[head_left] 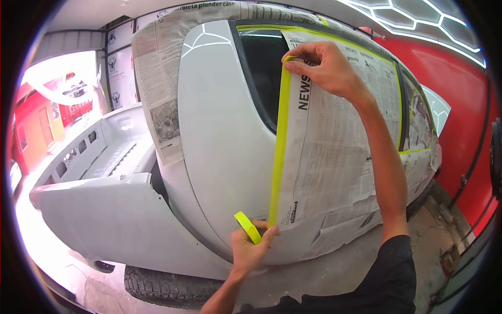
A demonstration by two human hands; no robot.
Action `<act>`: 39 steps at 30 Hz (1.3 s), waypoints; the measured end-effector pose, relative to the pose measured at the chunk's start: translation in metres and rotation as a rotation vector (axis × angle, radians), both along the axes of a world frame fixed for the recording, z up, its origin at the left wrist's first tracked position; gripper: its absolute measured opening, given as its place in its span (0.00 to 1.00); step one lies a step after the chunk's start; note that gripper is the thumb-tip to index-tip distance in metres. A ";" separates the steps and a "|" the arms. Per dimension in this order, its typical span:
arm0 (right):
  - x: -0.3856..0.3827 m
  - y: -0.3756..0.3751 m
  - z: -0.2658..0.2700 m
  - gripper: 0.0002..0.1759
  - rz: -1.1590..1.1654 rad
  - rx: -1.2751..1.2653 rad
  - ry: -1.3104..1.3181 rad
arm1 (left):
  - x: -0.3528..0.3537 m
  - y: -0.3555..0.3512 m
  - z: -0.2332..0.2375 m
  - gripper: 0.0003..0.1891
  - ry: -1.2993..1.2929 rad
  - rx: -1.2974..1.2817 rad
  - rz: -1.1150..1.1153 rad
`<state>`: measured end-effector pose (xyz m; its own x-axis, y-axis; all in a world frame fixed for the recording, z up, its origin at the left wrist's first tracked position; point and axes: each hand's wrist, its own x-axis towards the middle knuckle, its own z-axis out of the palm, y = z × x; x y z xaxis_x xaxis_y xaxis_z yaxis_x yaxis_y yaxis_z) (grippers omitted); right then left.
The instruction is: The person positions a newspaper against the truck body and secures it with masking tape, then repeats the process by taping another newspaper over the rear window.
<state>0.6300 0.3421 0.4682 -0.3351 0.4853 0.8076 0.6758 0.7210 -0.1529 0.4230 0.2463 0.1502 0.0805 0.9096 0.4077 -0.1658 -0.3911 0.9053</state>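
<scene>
A long strip of yellow-green tape (281,152) runs down the left edge of a newspaper sheet (329,152) on the side of a white vehicle cab (219,125). My right hand (321,65) pinches the strip's upper end, over the dark side window (262,70). Lower down, my left hand (252,247) holds the tape roll (247,227), its thumb and fingers closed at the strip's bottom end. Yellow tape also borders the newspaper along the top of the window frame.
The white truck bed panel (104,209) extends left, above a black tire (167,287). More newspaper (159,94) hangs over the cab's rear edge. A red wall (444,115) stands at the right, and a bright doorway opens at the far left.
</scene>
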 end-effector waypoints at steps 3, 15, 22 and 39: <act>0.000 0.020 0.023 0.19 -0.012 0.087 -0.056 | 0.013 0.013 0.008 0.07 0.077 0.085 -0.010; -0.017 0.149 0.104 0.13 0.165 0.161 -0.172 | 0.076 0.069 0.086 0.08 0.253 0.369 0.482; -0.036 0.222 0.107 0.21 0.072 0.363 -0.123 | 0.079 0.093 0.111 0.10 0.317 0.280 0.610; -0.048 0.208 0.081 0.16 0.058 0.390 0.129 | 0.089 0.110 0.121 0.15 0.445 0.169 0.677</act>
